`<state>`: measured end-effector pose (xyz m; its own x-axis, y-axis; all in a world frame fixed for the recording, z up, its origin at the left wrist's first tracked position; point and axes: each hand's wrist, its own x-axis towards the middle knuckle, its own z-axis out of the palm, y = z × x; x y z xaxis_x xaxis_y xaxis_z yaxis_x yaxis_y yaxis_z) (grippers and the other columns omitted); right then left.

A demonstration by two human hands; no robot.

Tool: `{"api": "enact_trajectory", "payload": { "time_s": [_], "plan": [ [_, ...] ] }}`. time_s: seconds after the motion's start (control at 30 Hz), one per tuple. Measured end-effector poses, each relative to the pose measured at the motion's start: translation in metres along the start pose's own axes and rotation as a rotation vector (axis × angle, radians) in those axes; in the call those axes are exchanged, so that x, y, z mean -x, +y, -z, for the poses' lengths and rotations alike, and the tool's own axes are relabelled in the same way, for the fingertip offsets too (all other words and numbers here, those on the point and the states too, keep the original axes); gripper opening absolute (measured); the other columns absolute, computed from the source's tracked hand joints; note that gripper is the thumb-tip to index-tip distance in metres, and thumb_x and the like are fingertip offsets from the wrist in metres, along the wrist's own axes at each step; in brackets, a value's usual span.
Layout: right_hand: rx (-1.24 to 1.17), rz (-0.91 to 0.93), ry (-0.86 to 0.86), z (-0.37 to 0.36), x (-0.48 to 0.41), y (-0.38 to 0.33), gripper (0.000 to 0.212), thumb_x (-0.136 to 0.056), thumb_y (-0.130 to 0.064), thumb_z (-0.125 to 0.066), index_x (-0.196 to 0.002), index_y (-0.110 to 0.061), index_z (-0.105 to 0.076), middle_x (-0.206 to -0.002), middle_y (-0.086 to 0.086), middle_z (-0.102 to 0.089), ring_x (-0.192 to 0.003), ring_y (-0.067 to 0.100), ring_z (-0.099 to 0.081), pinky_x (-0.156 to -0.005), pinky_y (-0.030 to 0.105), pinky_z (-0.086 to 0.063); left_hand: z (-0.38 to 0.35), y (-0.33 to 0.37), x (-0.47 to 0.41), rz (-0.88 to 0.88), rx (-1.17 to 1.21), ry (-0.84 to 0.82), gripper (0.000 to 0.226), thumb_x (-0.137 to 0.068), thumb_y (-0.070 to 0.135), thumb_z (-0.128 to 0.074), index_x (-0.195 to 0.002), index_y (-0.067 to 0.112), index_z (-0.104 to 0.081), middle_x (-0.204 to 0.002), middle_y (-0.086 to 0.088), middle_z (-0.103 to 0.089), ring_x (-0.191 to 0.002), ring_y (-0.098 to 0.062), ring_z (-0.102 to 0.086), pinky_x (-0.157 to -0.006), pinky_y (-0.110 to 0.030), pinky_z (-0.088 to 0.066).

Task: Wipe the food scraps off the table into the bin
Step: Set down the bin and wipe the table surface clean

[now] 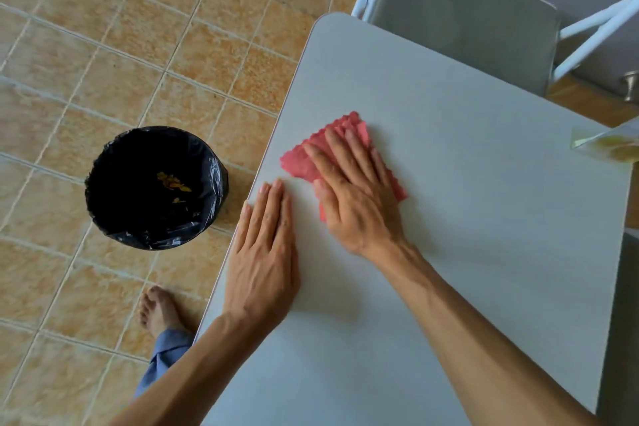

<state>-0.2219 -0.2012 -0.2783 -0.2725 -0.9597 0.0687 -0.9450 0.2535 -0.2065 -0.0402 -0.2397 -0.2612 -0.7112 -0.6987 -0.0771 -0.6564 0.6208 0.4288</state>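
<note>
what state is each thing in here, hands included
left hand: flat on the table, empty
right hand: flat, pressing the cloth
pink cloth: folded, under the right hand
bin: open, black liner, yellow scraps inside
table: no scraps visible

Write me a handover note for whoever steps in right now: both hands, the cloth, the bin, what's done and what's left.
Right hand: flat, pressing the folded red cloth on the grey table, near its left edge.
Left hand: open, flat on the table beside the cloth, at the edge above the floor; holds nothing.
Bin: black-lined, on the tiled floor left of the table; yellowish scraps already lie inside.
Done: no scraps visible on the tabletop.
Left: probably a last wipe, and checking under the cloth.
</note>
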Motion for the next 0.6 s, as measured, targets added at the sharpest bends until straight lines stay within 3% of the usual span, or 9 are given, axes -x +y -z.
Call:
{"api": "enact_trajectory", "payload": {
  "time_s": [0.1, 0.17, 0.2, 0.3, 0.37, 0.4, 0.53, 0.57, 0.6],
  "plan": [
    [0.096, -0.535, 0.188, 0.001, 0.007, 0.014, 0.049, -0.108, -0.034, -0.036, -0.153, -0.018, -0.049, -0.161, 0.015, -0.042, -0.152, 0.039, -0.034, -0.122, 0.057, -0.03, 0.007, -0.005, 0.036, 0.042, -0.019, -0.023, 0.077, -0.081, -0.012, -0.057, -0.151, -0.01, -0.025, -0.162, -0.024, -0.019, -0.152, -0.037, -0.014, -0.121, -0.053, -0.023],
    [0.081, -0.708, 0.214, -0.005, 0.006, -0.022, 0.051, -0.106, -0.034, -0.035, -0.155, -0.021, -0.045, -0.164, 0.014, -0.037, -0.154, 0.039, -0.03, -0.123, 0.058, -0.028, 0.009, -0.012, 0.069, 0.033, -0.057, -0.046, 0.082, -0.079, -0.015, -0.06, -0.151, -0.011, -0.022, -0.163, -0.025, -0.016, -0.153, -0.037, -0.012, -0.121, -0.052, -0.021],
    [0.026, -0.6, 0.158, -0.007, 0.009, -0.045, 0.053, -0.106, -0.035, -0.035, -0.157, -0.023, -0.042, -0.167, 0.013, -0.033, -0.156, 0.038, -0.025, -0.125, 0.058, -0.024, 0.009, -0.015, 0.085, 0.016, -0.063, -0.046, 0.078, -0.081, -0.014, -0.059, -0.15, -0.011, -0.022, -0.162, -0.026, -0.017, -0.152, -0.038, -0.012, -0.121, -0.051, -0.02],
    [-0.093, 0.032, -0.106, -0.005, 0.032, -0.084, 0.054, -0.106, -0.04, -0.034, -0.159, -0.031, -0.036, -0.171, 0.003, -0.025, -0.16, 0.028, -0.013, -0.128, 0.053, -0.015, 0.009, -0.026, 0.116, 0.003, -0.034, -0.042, 0.069, -0.084, -0.006, -0.054, -0.146, -0.014, -0.027, -0.158, -0.029, -0.025, -0.151, -0.04, -0.015, -0.122, -0.049, -0.017],
    [-0.074, 0.18, -0.158, -0.005, 0.035, -0.063, 0.053, -0.106, -0.041, -0.032, -0.158, -0.033, -0.038, -0.17, 0.001, -0.027, -0.16, 0.025, -0.015, -0.128, 0.052, -0.019, 0.008, -0.029, 0.122, 0.004, -0.015, -0.062, 0.066, -0.086, -0.004, -0.053, -0.146, -0.014, -0.027, -0.158, -0.029, -0.025, -0.151, -0.04, -0.015, -0.122, -0.049, -0.016],
    [-0.058, 0.109, -0.118, -0.006, 0.034, -0.051, 0.052, -0.106, -0.039, -0.033, -0.156, -0.03, -0.041, -0.169, 0.004, -0.03, -0.159, 0.027, -0.019, -0.126, 0.053, -0.022, 0.008, -0.03, 0.123, 0.009, -0.006, -0.076, 0.064, -0.09, -0.001, -0.05, -0.148, -0.013, -0.026, -0.16, -0.027, -0.023, -0.152, -0.039, -0.013, -0.122, -0.049, -0.016],
    [-0.016, -0.562, 0.156, -0.007, 0.034, -0.057, 0.051, -0.105, -0.032, -0.037, -0.154, -0.019, -0.047, -0.164, 0.016, -0.038, -0.154, 0.04, -0.029, -0.124, 0.057, -0.028, 0.0, -0.03, 0.124, 0.043, 0.021, -0.086, 0.059, -0.095, 0.003, -0.042, -0.15, -0.011, -0.025, -0.162, -0.024, -0.02, -0.153, -0.036, -0.012, -0.123, -0.048, -0.015],
    [-0.032, -0.554, 0.141, -0.008, 0.038, -0.077, 0.053, -0.104, -0.032, -0.037, -0.154, -0.019, -0.046, -0.164, 0.016, -0.037, -0.154, 0.041, -0.028, -0.124, 0.057, -0.026, -0.002, -0.031, 0.125, 0.045, 0.027, -0.081, 0.059, -0.093, 0.002, -0.045, -0.149, -0.011, -0.028, -0.161, -0.025, -0.022, -0.152, -0.037, -0.013, -0.123, -0.048, -0.015],
    [-0.057, -0.413, 0.077, -0.011, 0.046, -0.097, 0.054, -0.104, -0.034, -0.037, -0.155, -0.02, -0.044, -0.165, 0.015, -0.036, -0.155, 0.04, -0.026, -0.125, 0.057, -0.025, -0.003, -0.032, 0.126, 0.046, 0.03, -0.073, 0.06, -0.092, 0.001, -0.047, -0.147, -0.012, -0.03, -0.16, -0.026, -0.023, -0.152, -0.037, -0.014, -0.123, -0.049, -0.015]
  ]
}}
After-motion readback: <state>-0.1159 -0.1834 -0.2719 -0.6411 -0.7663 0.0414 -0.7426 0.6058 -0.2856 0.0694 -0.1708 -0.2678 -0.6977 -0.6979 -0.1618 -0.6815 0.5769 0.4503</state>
